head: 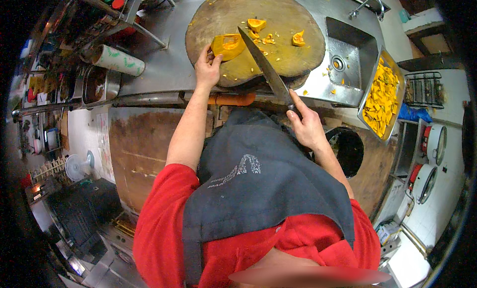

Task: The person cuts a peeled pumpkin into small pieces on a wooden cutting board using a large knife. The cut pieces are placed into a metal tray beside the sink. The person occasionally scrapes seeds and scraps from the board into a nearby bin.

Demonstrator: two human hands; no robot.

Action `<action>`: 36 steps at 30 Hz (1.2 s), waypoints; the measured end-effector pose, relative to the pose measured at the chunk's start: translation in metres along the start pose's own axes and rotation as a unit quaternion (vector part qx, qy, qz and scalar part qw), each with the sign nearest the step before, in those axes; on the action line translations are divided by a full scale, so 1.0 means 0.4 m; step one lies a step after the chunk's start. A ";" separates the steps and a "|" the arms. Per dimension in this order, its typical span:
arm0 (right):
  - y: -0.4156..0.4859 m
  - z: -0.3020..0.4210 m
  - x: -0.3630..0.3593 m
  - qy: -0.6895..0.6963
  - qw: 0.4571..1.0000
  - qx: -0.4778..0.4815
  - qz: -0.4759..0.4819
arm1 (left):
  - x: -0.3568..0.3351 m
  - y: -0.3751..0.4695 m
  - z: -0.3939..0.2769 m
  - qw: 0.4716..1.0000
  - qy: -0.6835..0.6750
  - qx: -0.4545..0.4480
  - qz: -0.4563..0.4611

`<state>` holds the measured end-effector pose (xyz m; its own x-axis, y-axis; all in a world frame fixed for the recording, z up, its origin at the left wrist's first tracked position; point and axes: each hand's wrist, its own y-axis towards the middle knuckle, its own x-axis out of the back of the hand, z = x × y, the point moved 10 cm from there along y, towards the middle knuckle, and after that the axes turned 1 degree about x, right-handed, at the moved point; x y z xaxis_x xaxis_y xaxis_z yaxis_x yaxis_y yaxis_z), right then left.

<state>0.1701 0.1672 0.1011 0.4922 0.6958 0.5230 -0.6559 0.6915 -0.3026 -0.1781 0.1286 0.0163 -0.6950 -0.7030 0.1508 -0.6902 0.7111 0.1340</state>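
Note:
A large chunk of orange pumpkin (226, 46) rests at the left part of a thick round wooden chopping block (287, 17). My left hand (209, 66) holds the chunk by its lower left side. In my right hand (306, 122) is the handle of a long kitchen knife (266, 68), its blade slanting up and left over the block, with the tip close to the chunk's right edge. Smaller pumpkin pieces (256, 25) lie beyond the knife, among stringy pulp and loose seeds. Another pumpkin piece (298, 38) sits toward the block's right side.
Right of the block is a steel sink (350, 57) with scraps around its drain. A metal tray of cut pumpkin (381, 101) stands at its right edge. Below it is a black bucket (344, 152). A paper-like roll (119, 60) and a steel container (100, 85) are at left.

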 end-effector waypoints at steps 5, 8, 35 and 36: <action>0.005 0.007 -0.003 -0.005 1.000 0.007 0.002 | -0.001 -0.004 -0.017 1.000 0.013 -0.006 0.004; 0.031 0.029 0.000 -0.027 0.999 0.045 -0.011 | -0.001 -0.008 -0.021 1.000 0.021 0.002 -0.002; 0.001 -0.083 -0.040 0.227 0.956 -0.107 0.153 | -0.007 0.003 0.008 0.999 -0.026 0.039 0.009; 0.008 -0.077 -0.048 0.254 0.949 -0.100 0.160 | -0.006 0.003 0.006 0.999 -0.026 0.038 0.010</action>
<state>0.1761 0.1620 0.0656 0.5319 0.8449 -0.0563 -0.7210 0.4170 -0.5534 -0.1777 0.1313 0.0139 -0.7170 -0.6897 0.1015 -0.6880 0.7235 0.0568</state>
